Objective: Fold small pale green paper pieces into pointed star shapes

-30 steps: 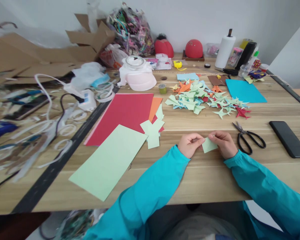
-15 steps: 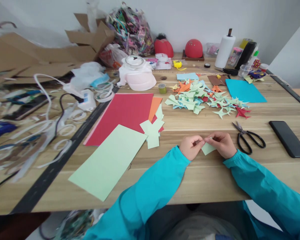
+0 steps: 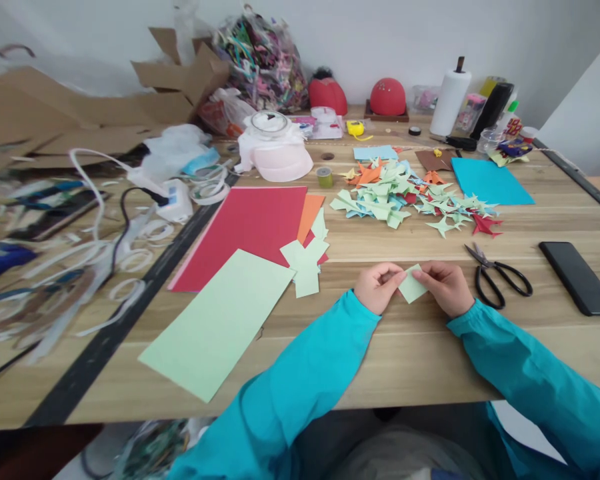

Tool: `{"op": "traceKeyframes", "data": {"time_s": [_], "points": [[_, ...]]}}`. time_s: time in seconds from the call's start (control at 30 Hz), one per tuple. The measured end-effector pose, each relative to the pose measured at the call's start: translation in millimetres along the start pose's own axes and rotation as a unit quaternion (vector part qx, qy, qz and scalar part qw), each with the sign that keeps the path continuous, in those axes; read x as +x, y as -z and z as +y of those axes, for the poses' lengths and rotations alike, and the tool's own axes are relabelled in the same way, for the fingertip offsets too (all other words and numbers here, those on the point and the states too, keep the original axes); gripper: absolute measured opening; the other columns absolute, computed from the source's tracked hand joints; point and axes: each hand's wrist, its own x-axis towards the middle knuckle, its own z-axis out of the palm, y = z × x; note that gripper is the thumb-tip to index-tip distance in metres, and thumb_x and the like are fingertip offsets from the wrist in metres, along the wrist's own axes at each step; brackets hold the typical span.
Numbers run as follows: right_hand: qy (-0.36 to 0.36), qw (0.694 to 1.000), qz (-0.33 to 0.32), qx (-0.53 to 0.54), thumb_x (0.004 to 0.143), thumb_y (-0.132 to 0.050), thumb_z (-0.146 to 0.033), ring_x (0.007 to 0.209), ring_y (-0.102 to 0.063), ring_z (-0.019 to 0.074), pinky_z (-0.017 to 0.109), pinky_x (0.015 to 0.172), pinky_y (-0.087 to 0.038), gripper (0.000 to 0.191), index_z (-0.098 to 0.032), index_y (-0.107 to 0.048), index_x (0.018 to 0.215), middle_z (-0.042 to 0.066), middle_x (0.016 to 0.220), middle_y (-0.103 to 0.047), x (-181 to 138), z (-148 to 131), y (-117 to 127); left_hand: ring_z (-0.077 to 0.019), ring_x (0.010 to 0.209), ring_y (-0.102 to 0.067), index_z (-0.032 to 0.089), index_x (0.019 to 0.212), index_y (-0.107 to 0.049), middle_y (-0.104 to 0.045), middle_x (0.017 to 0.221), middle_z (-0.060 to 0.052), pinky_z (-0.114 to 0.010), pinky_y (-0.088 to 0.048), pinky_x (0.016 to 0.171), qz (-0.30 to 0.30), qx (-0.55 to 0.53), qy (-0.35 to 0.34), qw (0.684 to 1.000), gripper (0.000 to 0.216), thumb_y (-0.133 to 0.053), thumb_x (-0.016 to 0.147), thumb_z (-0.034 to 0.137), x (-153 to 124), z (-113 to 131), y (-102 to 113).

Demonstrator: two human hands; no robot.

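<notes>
A small pale green paper square (image 3: 411, 287) is pinched between both hands just above the wooden table (image 3: 420, 360). My left hand (image 3: 377, 288) grips its left corner with closed fingers. My right hand (image 3: 447, 287) holds its right side, fingers curled over the edge. Both arms wear teal sleeves. Black scissors (image 3: 500, 274) lie just right of my right hand. A few cut pale green squares (image 3: 305, 261) lie to the left of my left hand.
A large pale green sheet (image 3: 219, 321), a red sheet (image 3: 245, 230) and an orange one lie left. A heap of folded paper shapes (image 3: 405, 197) and a blue sheet (image 3: 490, 180) sit behind. A black phone (image 3: 579, 277) lies right. Cardboard, cables and bags crowd the far left.
The small green piece has been turned and lifted slightly between my fingers; both hands stay in about the same spot.
</notes>
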Motion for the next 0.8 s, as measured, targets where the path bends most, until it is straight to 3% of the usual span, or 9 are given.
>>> {"op": "traceKeyframes", "data": {"time_s": [0.17,0.3,0.53,0.63,0.8], "points": [[-0.004,1.000,0.016,0.000,0.071,-0.061,-0.038,0.037,-0.038,0.0061,0.019,0.037,-0.029,0.025,-0.015,-0.059,0.063,-0.004,0.041,-0.046,0.3,-1.0,-1.9,-0.0092,0.049,-0.051,0.013,0.065,-0.062,-0.059,0.054,0.000,-0.022,-0.041,0.050,0.003,-0.012,-0.004,1.000,0.026,-0.070,0.057,0.036,3.9,-0.5,-0.6],[-0.012,0.999,0.018,0.023,0.071,-0.061,-0.041,0.035,-0.034,0.0051,0.019,0.036,-0.025,0.028,-0.015,-0.058,0.062,-0.005,0.039,-0.043,5.2,2.1,-2.4,-0.0102,0.054,-0.051,0.012,0.064,-0.065,-0.060,0.056,-0.001,-0.022,-0.040,0.053,-0.030,0.013,-0.005,0.999,0.025,-0.068,0.061,0.037,7.8,-4.6,-0.5],[-0.015,0.998,-0.007,0.060,0.075,-0.053,-0.047,0.040,-0.043,0.0066,0.018,0.040,-0.033,0.033,-0.015,-0.057,0.068,-0.003,0.047,-0.049,23.6,13.3,-8.7,-0.0112,0.059,-0.054,0.012,0.072,-0.068,-0.063,0.065,-0.003,-0.022,-0.042,0.056,0.063,0.053,-0.046,0.996,0.025,-0.067,0.062,0.035,23.1,-8.6,5.1],[0.003,0.998,-0.039,0.045,0.074,-0.053,-0.048,0.042,-0.044,0.0067,0.018,0.041,-0.034,0.034,-0.014,-0.056,0.067,-0.003,0.050,-0.050,31.3,18.1,-13.5,-0.0142,0.072,-0.058,0.014,0.079,-0.069,-0.066,0.081,-0.006,-0.025,-0.045,0.065,0.051,0.048,-0.064,0.996,0.026,-0.068,0.061,0.033,33.7,-10.9,8.1],[0.006,0.996,-0.086,0.024,0.077,-0.048,-0.049,0.042,-0.042,0.0069,0.019,0.040,-0.031,0.036,-0.014,-0.055,0.071,-0.003,0.049,-0.049,33.5,18.9,-14.4,-0.0147,0.070,-0.059,0.014,0.067,-0.069,-0.066,0.074,-0.006,-0.026,-0.046,0.064,0.069,0.026,-0.059,0.996,0.020,-0.069,0.061,0.033,44.9,-22.3,11.9]]}}
